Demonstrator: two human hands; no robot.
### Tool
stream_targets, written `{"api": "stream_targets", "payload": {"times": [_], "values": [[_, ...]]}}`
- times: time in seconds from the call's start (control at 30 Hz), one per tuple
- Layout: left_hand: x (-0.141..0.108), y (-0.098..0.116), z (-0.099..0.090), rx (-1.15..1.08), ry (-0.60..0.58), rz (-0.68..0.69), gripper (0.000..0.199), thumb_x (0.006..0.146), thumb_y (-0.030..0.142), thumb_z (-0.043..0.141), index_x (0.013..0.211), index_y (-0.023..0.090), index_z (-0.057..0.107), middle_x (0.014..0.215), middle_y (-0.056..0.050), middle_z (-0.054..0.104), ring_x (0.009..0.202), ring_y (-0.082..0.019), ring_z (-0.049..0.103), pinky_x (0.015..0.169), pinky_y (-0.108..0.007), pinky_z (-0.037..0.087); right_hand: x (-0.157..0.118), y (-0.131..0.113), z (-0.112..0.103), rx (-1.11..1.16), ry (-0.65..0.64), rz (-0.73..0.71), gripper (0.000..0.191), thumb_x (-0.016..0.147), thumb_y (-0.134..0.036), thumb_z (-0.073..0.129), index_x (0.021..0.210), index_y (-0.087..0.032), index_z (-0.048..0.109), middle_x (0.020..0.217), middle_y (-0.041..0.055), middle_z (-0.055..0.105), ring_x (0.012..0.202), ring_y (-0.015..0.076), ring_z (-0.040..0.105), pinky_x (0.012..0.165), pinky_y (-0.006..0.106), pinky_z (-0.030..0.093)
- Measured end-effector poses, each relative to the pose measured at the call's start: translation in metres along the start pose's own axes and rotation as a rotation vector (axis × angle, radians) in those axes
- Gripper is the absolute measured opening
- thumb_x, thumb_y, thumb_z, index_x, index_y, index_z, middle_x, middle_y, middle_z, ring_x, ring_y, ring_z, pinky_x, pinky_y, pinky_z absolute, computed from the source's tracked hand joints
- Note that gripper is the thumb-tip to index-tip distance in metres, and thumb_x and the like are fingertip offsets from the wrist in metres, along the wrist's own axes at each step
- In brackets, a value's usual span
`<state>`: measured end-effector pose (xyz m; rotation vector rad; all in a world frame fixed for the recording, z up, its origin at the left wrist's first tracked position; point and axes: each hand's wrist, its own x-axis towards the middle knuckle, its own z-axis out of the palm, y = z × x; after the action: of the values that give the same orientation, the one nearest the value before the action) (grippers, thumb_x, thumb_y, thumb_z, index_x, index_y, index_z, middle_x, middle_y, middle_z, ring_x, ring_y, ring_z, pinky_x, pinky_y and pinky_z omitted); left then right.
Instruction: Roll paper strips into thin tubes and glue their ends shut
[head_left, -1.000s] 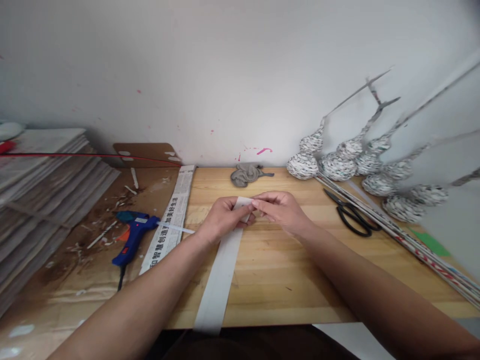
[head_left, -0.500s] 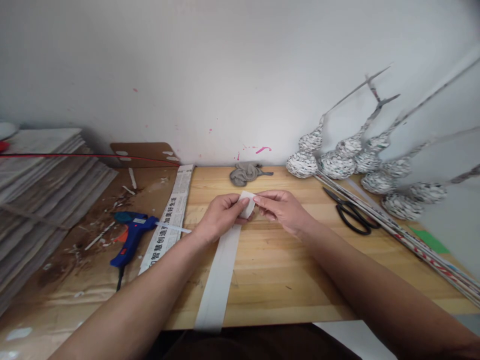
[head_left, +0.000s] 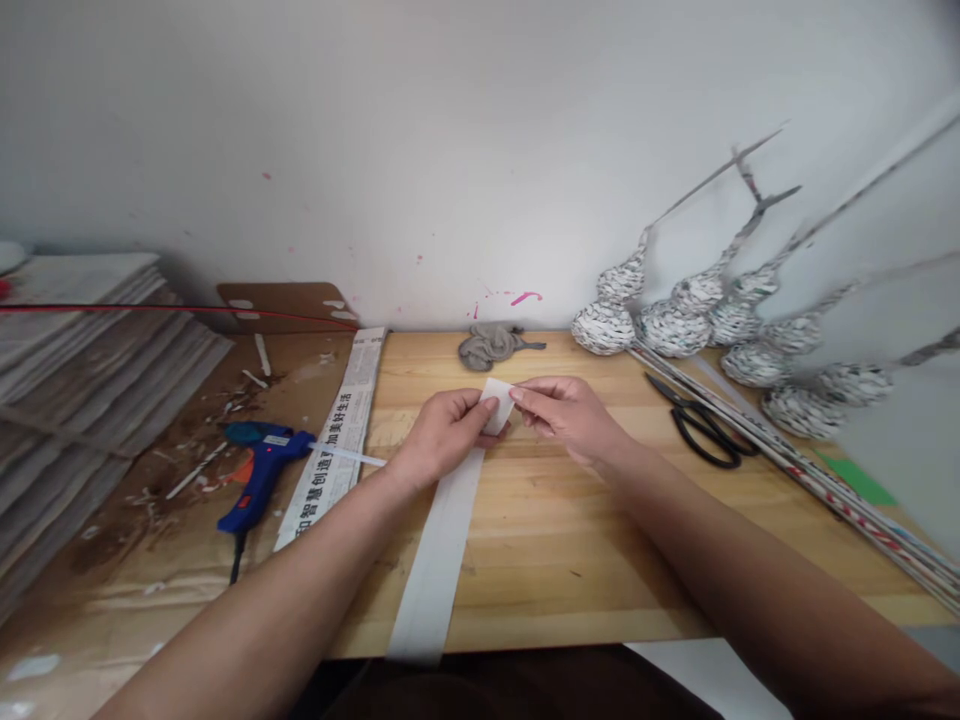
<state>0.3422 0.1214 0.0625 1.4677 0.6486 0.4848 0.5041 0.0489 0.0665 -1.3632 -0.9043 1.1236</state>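
Observation:
A long pale paper strip [head_left: 442, 560] runs from the table's front edge up to my hands. Near its upper end my left hand [head_left: 450, 430] is closed on it, thumb on top and fingers beneath. The thumb and forefinger of my right hand [head_left: 559, 412] pinch the right corner of that raised end. A crumpled grey cloth [head_left: 491, 346] lies just beyond my hands, touching neither.
To the left are a blue glue gun [head_left: 262, 475], a newspaper strip [head_left: 330, 450] and a paper stack [head_left: 97, 370]. Black scissors [head_left: 701, 425], rolled paper sticks [head_left: 810, 475] and several woven paper gourds [head_left: 604, 327] are at the right.
Hardly anything differs. The paper strip's upper end has shifted very slightly to the right and up, with both hands still on it.

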Motion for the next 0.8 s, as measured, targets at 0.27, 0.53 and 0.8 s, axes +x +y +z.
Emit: {"api": "stream_targets", "payload": {"times": [0.27,0.53,0.8], "values": [[0.0003,-0.0044,0.0003,0.022,-0.001,0.002,0.035,0.08,0.048,0.061,0.086,0.014,0.068,0.085,-0.008,0.069,0.082,-0.022,0.065,0.078,-0.038,0.055,-0.001,-0.0007,0.0045,0.062,0.032,-0.018,0.029,0.063,-0.04,0.078,0.069,-0.013,0.07,0.056,-0.0016,0.055,0.049,0.0063,0.041,0.043,0.022,0.026],[-0.0007,-0.0056,0.0011,0.026,-0.012,0.001,0.037,0.08,0.049,0.061,0.091,0.015,0.07,0.084,-0.007,0.07,0.082,-0.022,0.066,0.077,-0.038,0.056,-0.0018,-0.0003,0.0064,0.095,0.059,-0.024,0.031,0.059,-0.041,0.081,0.064,-0.014,0.066,0.053,-0.0022,0.053,0.046,0.0056,0.038,0.039,0.021,0.023],[-0.002,-0.0054,0.0027,0.034,-0.022,0.004,0.033,0.082,0.046,0.059,0.086,0.014,0.067,0.085,-0.007,0.07,0.081,-0.022,0.066,0.076,-0.037,0.056,-0.002,0.0011,0.0096,0.116,0.08,-0.013,0.032,0.058,-0.04,0.082,0.062,-0.014,0.063,0.051,-0.004,0.051,0.043,0.0048,0.035,0.039,0.022,0.02]]}}
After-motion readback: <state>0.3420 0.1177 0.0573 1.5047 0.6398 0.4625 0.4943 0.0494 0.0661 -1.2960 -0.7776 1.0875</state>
